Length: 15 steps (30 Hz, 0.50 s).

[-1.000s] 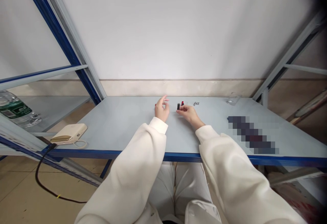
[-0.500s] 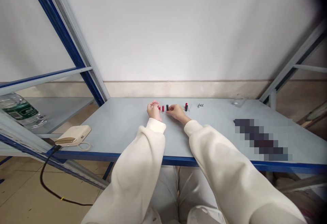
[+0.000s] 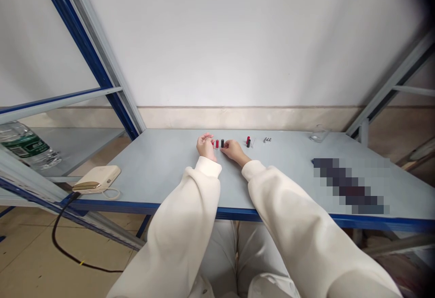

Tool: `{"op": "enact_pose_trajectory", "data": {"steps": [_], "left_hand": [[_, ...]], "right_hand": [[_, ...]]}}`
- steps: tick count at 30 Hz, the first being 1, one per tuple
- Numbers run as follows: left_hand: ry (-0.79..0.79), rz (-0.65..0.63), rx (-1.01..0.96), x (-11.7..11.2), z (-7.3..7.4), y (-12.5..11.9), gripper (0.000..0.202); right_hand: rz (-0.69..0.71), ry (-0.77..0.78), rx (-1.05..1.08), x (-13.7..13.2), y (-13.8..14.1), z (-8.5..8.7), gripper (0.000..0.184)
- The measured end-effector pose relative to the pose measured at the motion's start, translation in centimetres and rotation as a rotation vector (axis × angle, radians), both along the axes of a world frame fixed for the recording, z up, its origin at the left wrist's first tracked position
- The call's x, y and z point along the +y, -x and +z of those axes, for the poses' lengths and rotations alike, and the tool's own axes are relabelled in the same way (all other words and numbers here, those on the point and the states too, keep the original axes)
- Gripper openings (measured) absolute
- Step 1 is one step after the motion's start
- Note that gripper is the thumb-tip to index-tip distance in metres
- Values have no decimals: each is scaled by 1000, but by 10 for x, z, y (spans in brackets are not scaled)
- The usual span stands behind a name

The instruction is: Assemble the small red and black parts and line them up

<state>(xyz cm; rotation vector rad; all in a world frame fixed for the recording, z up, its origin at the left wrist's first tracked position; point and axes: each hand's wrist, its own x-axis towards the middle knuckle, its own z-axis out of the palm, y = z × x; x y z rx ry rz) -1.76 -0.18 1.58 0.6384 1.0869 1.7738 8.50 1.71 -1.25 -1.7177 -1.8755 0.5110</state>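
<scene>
My left hand [image 3: 205, 146] rests on the grey-blue shelf board [image 3: 163, 166] with its fingers curled in, right beside a small red cylinder [image 3: 216, 144]. I cannot make out whether it grips anything. My right hand [image 3: 233, 149] lies just to the right, its pinched fingertips at a small black cylinder [image 3: 222, 143] that stands next to the red one. Both arms are in cream sleeves.
A second red and black pair of cylinders [image 3: 248, 141] and a few small silver screws [image 3: 267, 140] lie further right. A clear dish [image 3: 318, 134] sits at the back right. A beige power bank [image 3: 98, 178] with a cable lies at the left edge. A water bottle [image 3: 27, 146] is on the neighbouring shelf.
A second ago my hands were apart near the right-hand pieces. Both then moved left and came together at a red and a black cylinder. They have hardly moved in the last half second.
</scene>
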Motion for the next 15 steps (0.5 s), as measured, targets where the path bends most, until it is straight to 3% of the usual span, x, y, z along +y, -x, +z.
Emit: {"op": "enact_pose_trajectory", "data": {"steps": [5, 10, 12, 15], "left_hand": [[-36, 17, 22, -3, 2, -1, 21], [-141, -24, 236, -7, 2, -8, 17], [-187, -152, 435, -9, 0, -16, 15], [-231, -463, 856, -10, -7, -34, 27]], "right_hand": [[4, -10, -153, -13, -10, 15, 28], [-74, 68, -210, -38, -58, 34, 18], [-188, 117, -180, -42, -79, 33, 20], [-328, 104, -187, -41, -97, 24, 23]]}}
